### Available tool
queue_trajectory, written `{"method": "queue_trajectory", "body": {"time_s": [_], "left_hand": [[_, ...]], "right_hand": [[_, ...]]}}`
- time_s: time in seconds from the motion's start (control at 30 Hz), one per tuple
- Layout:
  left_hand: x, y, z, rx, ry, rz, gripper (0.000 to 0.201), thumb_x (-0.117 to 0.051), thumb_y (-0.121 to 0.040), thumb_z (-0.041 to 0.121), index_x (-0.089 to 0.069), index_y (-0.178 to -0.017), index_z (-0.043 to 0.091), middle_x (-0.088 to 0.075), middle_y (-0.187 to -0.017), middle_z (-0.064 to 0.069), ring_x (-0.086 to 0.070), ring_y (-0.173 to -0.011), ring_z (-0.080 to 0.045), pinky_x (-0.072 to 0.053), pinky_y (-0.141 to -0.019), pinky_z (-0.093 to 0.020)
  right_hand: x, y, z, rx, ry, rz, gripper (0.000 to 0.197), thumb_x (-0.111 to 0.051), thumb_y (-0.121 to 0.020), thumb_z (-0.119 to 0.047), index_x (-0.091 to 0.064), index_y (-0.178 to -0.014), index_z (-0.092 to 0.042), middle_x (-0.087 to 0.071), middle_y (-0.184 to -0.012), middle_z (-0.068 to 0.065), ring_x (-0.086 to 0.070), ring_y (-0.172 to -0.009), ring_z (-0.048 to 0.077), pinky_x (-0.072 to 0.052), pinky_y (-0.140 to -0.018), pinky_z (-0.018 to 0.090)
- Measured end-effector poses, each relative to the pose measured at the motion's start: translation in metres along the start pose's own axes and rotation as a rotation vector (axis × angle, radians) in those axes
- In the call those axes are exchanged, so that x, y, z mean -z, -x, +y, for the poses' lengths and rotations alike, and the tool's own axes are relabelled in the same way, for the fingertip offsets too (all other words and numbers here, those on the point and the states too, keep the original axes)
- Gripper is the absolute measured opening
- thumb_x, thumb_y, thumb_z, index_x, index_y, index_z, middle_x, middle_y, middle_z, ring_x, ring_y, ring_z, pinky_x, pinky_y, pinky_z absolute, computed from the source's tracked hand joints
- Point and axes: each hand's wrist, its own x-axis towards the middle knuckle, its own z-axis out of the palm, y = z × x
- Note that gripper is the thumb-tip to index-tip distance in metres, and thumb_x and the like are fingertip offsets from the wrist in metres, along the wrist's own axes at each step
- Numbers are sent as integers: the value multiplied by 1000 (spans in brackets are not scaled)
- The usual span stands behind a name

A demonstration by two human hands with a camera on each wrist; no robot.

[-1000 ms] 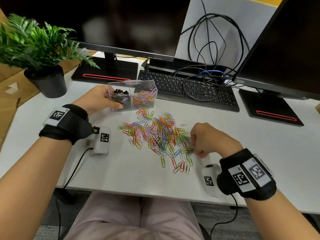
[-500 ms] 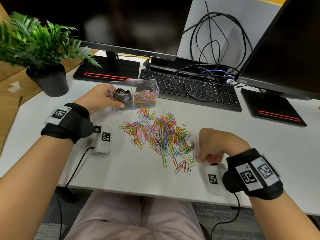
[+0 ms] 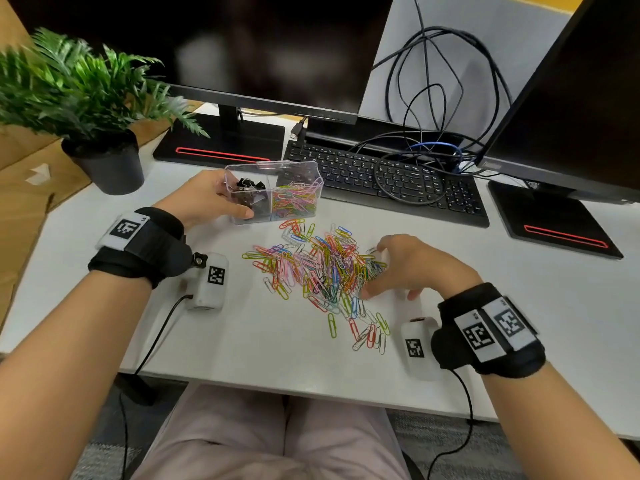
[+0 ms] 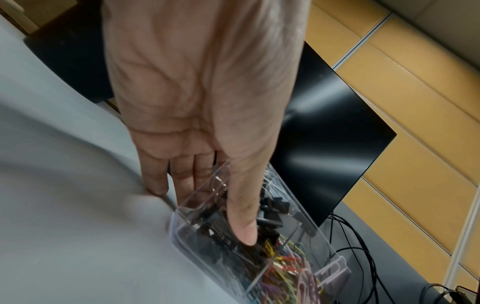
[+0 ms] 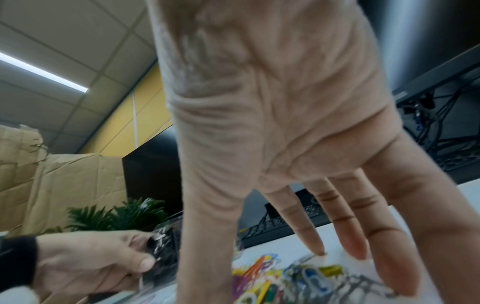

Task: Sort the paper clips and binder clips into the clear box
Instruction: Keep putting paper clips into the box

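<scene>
The clear box (image 3: 304, 169) stands at the back of the white desk; black binder clips (image 3: 248, 185) fill its left compartment and coloured paper clips (image 3: 294, 202) its right one. My left hand (image 3: 232, 197) grips the box's left end, thumb on the front wall (image 4: 202, 191) and fingers behind. A loose pile of coloured paper clips (image 3: 318, 268) lies mid-desk. My right hand (image 3: 375, 270) rests on the pile's right edge with fingers (image 5: 353, 242) straight and spread, holding nothing.
A black keyboard (image 3: 381, 178) with coiled cables (image 3: 408, 181) sits right behind the box. A potted plant (image 3: 104, 164) stands at the back left, and monitor bases (image 3: 221, 147) (image 3: 554, 220) lie on both sides. The desk's front edge (image 3: 311, 393) is near the pile.
My right hand, curled at the pile's lower right edge before, has uncurled its fingers and shifted up along the pile's right side. My left hand still holds the box.
</scene>
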Motion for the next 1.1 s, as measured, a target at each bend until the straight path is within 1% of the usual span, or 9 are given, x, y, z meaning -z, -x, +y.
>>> {"method": "queue_trajectory", "body": {"time_s": [0.1,0.3,0.43,0.6,0.73,0.8,0.9,0.97,1.1], "left_hand": [[0,-1,-1,8,-10,2,31,-82,-71,4,-56,-79,19,-67,-87,-7,-59,-78,-22,-44,-74,-31],[-1,-1,-1,9,-15,6,30,-81,-73,5,-56,-80,20,-66,-85,-4,-59,-77,-19,-42,-67,-27],[-1,0,0,2,-15,1,30,-81,-73,5,-56,-81,21,-67,-87,-4,-60,-79,-19,-43,-70,-28],[0,0,-1,4,-11,6,30,-82,-73,7,-56,-81,22,-67,-87,-4,-60,-78,-20,-43,-72,-31],[2,-2,-3,11,-8,1,32,-83,-71,8,-56,-80,22,-69,-93,-9,-61,-83,-24,-45,-76,-33],[2,-2,-4,13,-3,2,33,-84,-70,9,-55,-79,23,-70,-97,-11,-62,-86,-27,-47,-80,-37],[2,-2,-4,14,-11,3,33,-84,-71,10,-55,-81,22,-70,-95,-9,-62,-84,-26,-47,-80,-37],[2,-2,-4,10,1,8,34,-83,-71,6,-55,-82,20,-68,-90,-8,-60,-77,-23,-46,-77,-33],[1,-2,-2,12,7,8,35,-83,-71,4,-54,-83,19,-65,-83,-6,-57,-71,-20,-46,-74,-32]], "right_hand": [[-3,-4,-8,44,48,-28,90,-91,-57,-38,-41,-130,-17,-37,-113,3,-61,-79,26,-58,-52,32],[-1,-11,-20,116,-23,-11,46,-84,-70,-8,-57,-107,-2,-52,-101,10,-65,-67,28,-60,-55,36],[-4,-20,-17,191,-5,67,22,-77,-74,1,-65,-91,-5,-54,-88,5,-64,-62,22,-52,-45,23],[-1,-26,-10,249,-37,176,18,-74,-75,3,-68,-74,-14,-60,-73,-2,-58,-59,9,-41,-42,12],[8,-28,-8,262,-141,248,21,-69,-75,11,-70,-67,-9,-67,-65,8,-69,-57,22,-60,-61,31],[13,-29,-8,284,-170,292,20,-68,-74,11,-73,-66,-7,-69,-60,7,-71,-61,25,-61,-62,31],[21,-31,-11,293,-285,340,15,-70,-74,10,-74,-68,-4,-69,-60,7,-72,-62,25,-57,-56,20],[28,-35,-13,309,-409,371,14,-71,-73,11,-73,-68,-1,-70,-67,19,-72,-64,29,-59,-62,26],[45,-43,-25,346,-568,429,8,-73,-72,11,-73,-73,4,-70,-71,24,-71,-65,32,-61,-72,41]]}}
